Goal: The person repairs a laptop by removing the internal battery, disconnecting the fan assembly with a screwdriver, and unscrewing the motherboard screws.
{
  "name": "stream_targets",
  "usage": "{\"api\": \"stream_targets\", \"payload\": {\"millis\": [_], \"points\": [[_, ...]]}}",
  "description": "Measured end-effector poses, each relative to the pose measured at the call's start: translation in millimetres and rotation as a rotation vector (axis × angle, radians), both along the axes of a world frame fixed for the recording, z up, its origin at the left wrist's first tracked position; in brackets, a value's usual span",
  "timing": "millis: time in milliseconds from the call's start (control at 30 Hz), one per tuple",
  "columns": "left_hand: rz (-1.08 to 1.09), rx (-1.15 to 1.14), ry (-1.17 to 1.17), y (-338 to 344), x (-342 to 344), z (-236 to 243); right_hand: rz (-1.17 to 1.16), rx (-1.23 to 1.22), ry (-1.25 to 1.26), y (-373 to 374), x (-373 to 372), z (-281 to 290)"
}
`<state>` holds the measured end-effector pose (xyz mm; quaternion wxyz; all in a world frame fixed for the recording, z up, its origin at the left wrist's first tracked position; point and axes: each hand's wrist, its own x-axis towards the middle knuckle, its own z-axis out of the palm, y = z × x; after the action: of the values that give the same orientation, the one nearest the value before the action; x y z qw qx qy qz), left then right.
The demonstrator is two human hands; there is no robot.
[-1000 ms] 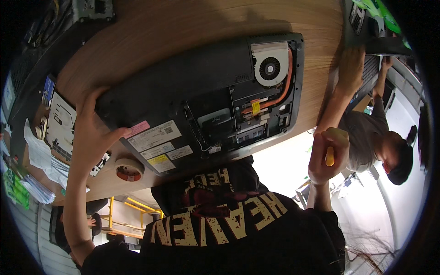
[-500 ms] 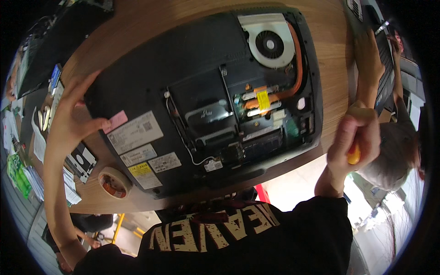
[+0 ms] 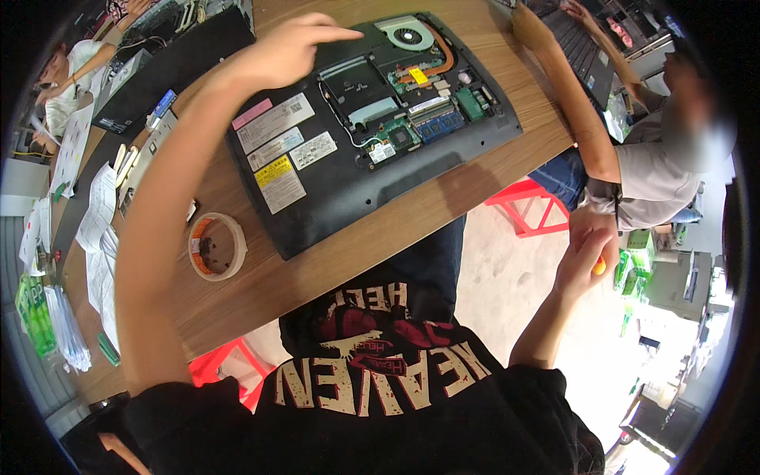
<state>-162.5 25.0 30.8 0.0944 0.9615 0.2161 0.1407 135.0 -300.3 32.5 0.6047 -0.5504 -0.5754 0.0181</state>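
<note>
A black laptop (image 3: 427, 170) lies underside up on the table, its covers off. The fan (image 3: 408, 34), copper heat pipe (image 3: 443, 59), blue memory module (image 3: 438, 125) and a drive bay (image 3: 356, 91) are exposed. My left hand (image 3: 289, 51) is above the laptop's far left part, index finger stretched toward the fan and nothing held. I cannot tell whether the fingertip touches the casing. Off the table to the right, my right hand (image 3: 582, 253) is closed round what looks like a screwdriver (image 3: 599, 266); only its orange-yellow handle end shows clearly.
A tape roll (image 3: 218, 247) holding small dark pieces stands left of the laptop. Papers (image 3: 99, 237) and a black device (image 3: 170, 71) lie farther left. A co-worker's arm (image 3: 574, 111) reaches to another laptop (image 3: 582, 59) at right. A red stool (image 3: 530, 207) stands below the table edge.
My left hand has left the laptop's left edge and moved over its far side, finger extended. My right hand, still gripping the screwdriver, has lowered. The view has shifted, showing more floor.
</note>
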Motion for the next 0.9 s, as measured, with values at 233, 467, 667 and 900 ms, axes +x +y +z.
{"api": "stream_targets", "payload": {"millis": [233,467,667,900], "points": [[0.123,0.028,0.174,12,51,-14,-0.118,-0.063,0.008,-24,17,-11],[0.053,-0.094,0.256,23,47,-6,-0.089,-0.144,0.054,22,36,-19],[0.023,-0.077,0.156,26,44,-8,-0.018,-0.159,-0.001,74,37,-3],[0.025,0.010,-0.029,39,-13,3,-0.236,-0.415,-0.248,87,31,-16]]}}
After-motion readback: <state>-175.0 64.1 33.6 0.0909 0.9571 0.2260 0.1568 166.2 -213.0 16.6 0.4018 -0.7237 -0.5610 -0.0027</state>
